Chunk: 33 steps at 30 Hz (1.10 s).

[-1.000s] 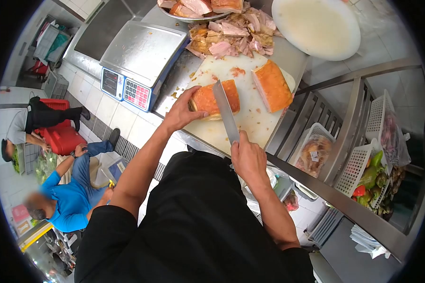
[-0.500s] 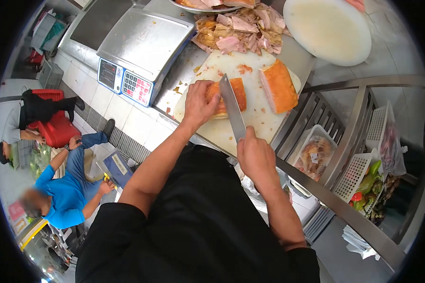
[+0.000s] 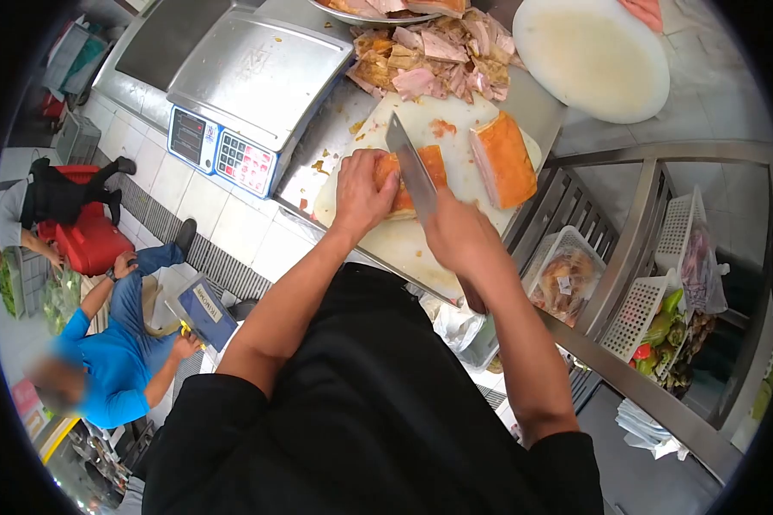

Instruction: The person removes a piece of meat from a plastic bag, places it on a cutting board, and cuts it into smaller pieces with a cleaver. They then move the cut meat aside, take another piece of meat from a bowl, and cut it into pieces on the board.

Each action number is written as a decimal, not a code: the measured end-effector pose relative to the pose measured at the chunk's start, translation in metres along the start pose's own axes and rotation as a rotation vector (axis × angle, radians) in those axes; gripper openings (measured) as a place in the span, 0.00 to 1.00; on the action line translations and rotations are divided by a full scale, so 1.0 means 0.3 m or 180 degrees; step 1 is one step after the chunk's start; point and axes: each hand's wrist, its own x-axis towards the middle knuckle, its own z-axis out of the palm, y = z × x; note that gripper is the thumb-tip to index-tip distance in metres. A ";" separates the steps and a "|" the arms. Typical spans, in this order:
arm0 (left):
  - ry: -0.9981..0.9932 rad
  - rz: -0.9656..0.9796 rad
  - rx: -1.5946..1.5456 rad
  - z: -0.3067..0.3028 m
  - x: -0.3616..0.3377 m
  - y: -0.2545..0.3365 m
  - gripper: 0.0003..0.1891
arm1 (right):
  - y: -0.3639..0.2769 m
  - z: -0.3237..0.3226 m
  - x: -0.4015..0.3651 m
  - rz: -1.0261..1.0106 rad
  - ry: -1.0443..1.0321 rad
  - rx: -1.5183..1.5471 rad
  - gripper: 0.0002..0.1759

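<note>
My left hand presses on a slab of roast pork with a golden-orange skin, its fingers curled over the left end. In my right hand is a large kitchen knife, the grip wrapped in my fist and the handle's end showing below it. The blade lies across the slab, just right of my left fingers, its tip pointing away from me. Both are over a white cutting board. A second pork slab rests at the board's right side. Chopped meat is heaped at the far end.
A digital scale stands left of the board. A round white board is at the upper right. Below the metal rail are baskets of food. A person in blue sits at the left, another person beyond.
My right hand has moved forward and slightly left, pushing the knife's tip farther over the board. My left hand stays on the pork slab.
</note>
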 end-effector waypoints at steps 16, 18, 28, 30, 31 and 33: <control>-0.0026 0.0103 -0.0094 -0.004 0.001 -0.006 0.19 | 0.037 0.081 -0.138 0.0121 -0.0210 -0.0012 0.15; -0.0070 0.0066 -0.0106 -0.002 0.004 -0.007 0.19 | 0.039 0.117 -0.110 0.0287 -0.0388 -0.0078 0.15; -0.0131 0.0366 0.0093 -0.017 0.006 -0.013 0.19 | 0.061 0.337 0.057 0.0093 0.0499 0.0427 0.12; -0.0149 0.0216 0.0058 -0.020 0.016 -0.014 0.20 | 0.076 0.343 0.027 -0.0019 0.0663 0.0394 0.11; -0.0109 0.0248 0.0057 -0.012 0.024 -0.016 0.20 | 0.091 0.355 0.001 0.0104 0.0525 0.0367 0.11; -0.0081 0.0222 0.0041 -0.011 0.018 -0.030 0.21 | 0.122 0.393 -0.082 0.0215 0.0367 0.0354 0.10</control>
